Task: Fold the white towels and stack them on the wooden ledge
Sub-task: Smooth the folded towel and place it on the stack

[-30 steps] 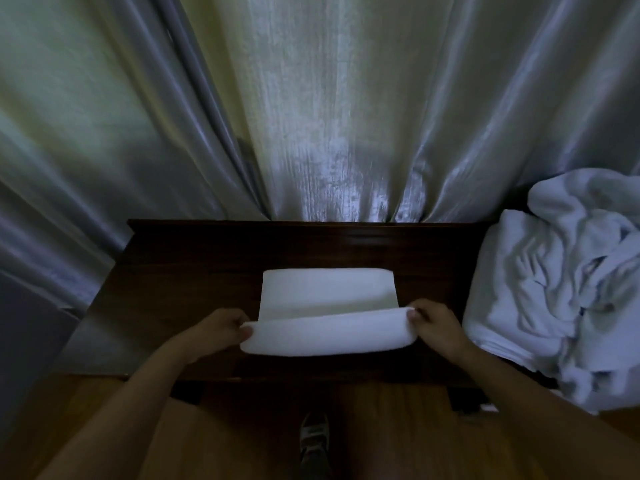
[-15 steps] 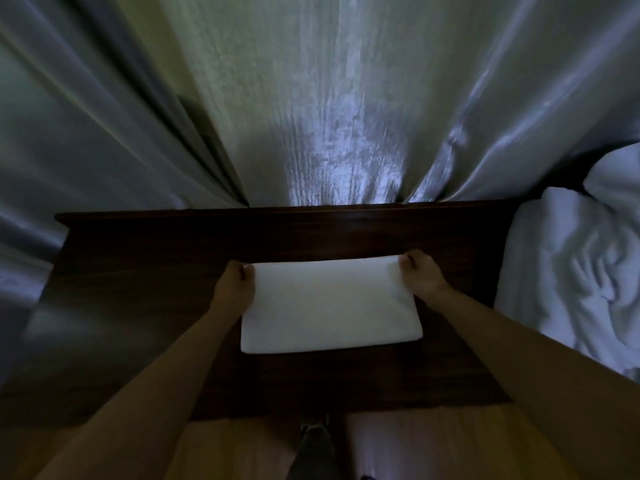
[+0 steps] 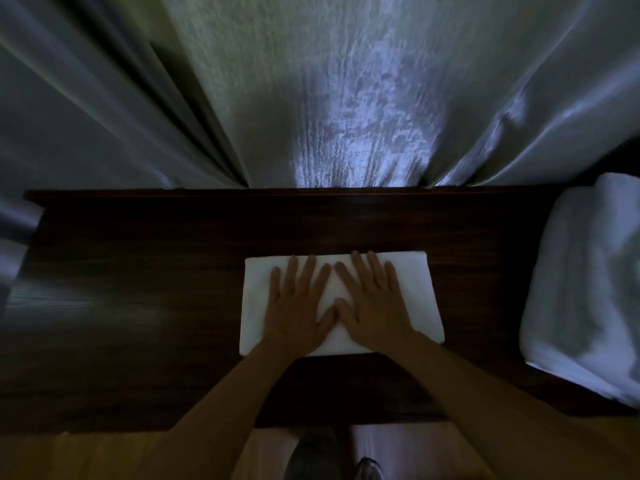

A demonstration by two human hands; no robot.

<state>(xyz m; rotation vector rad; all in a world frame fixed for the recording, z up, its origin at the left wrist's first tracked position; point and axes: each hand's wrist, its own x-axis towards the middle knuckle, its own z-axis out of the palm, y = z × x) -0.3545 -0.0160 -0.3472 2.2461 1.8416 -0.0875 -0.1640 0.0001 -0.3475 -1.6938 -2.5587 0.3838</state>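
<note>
A white towel (image 3: 408, 289) lies folded into a flat, neat rectangle on the dark wooden ledge (image 3: 138, 306), long side running left to right, near the front edge; a pile of unfolded white towels (image 3: 585, 292) sits crumpled at the ledge's right end

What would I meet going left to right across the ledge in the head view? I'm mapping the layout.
Bare dark wooden ledge → left hand flat on the folded white towel → right hand flat on the same towel → pile of unfolded white towels at the right end.
</note>
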